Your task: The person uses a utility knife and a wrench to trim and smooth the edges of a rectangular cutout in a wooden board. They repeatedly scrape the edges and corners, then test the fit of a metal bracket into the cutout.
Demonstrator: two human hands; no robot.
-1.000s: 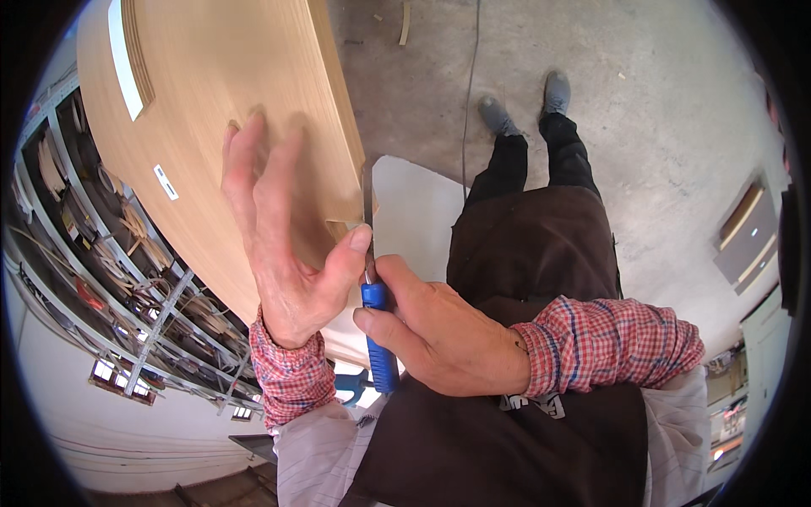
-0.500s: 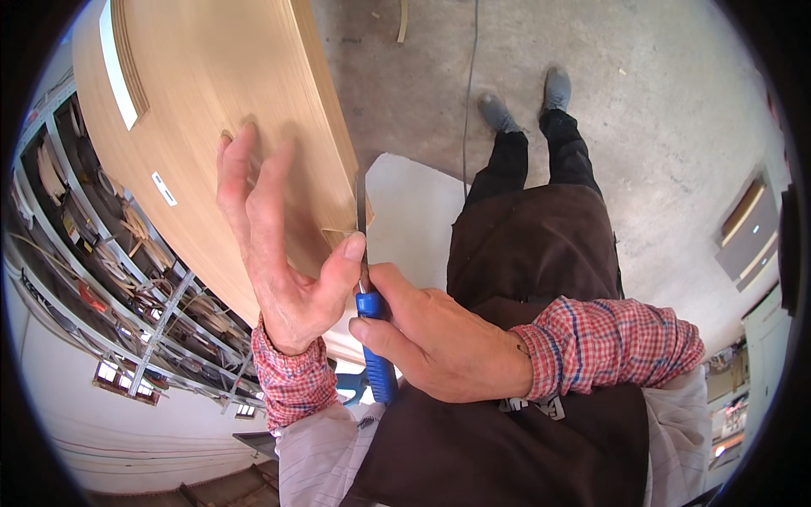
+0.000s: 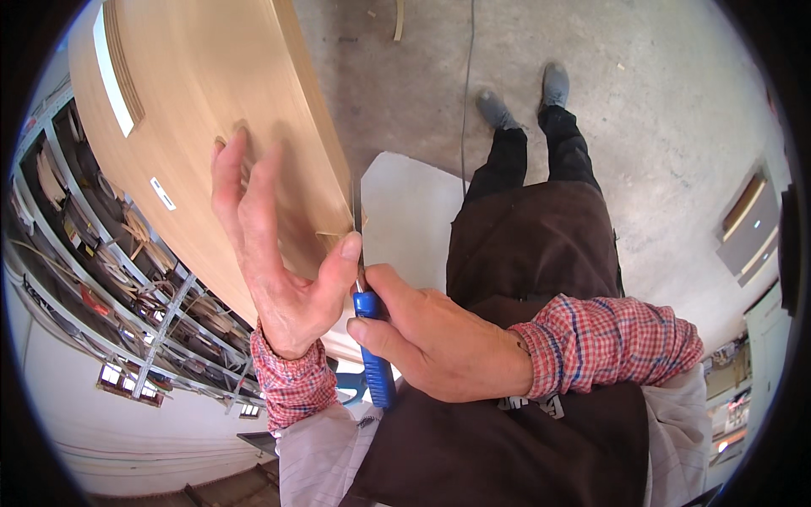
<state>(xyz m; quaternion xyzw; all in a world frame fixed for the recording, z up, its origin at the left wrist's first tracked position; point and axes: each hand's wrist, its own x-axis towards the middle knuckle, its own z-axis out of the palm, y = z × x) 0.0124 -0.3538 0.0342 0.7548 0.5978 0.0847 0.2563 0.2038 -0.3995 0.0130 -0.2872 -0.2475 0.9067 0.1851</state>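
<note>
My right hand (image 3: pixel 443 342) is closed round the blue handle of a flat file (image 3: pixel 378 363). The metal blade points away from me and lies along the edge of a light wood-grain panel (image 3: pixel 190 76). My left hand (image 3: pixel 283 270) is open over the panel, fingers stretched out and apart. Its thumb presses against the blade near the handle. A thin sliver of edge strip (image 3: pixel 328 233) sticks out beside the thumb at the panel's edge. Whether the left fingertips touch the face is hard to tell.
A white board (image 3: pixel 401 211) lies beyond the panel's right edge. Racks of curled edge strips (image 3: pixel 110 228) stand at the left. A cable (image 3: pixel 468 93) and a loose strip (image 3: pixel 399 19) lie on the concrete floor. Dark boards (image 3: pixel 748 232) are at the right.
The file and both hands have shifted slightly left, and the panel appears a little further left in view. My grip on the handle is the same.
</note>
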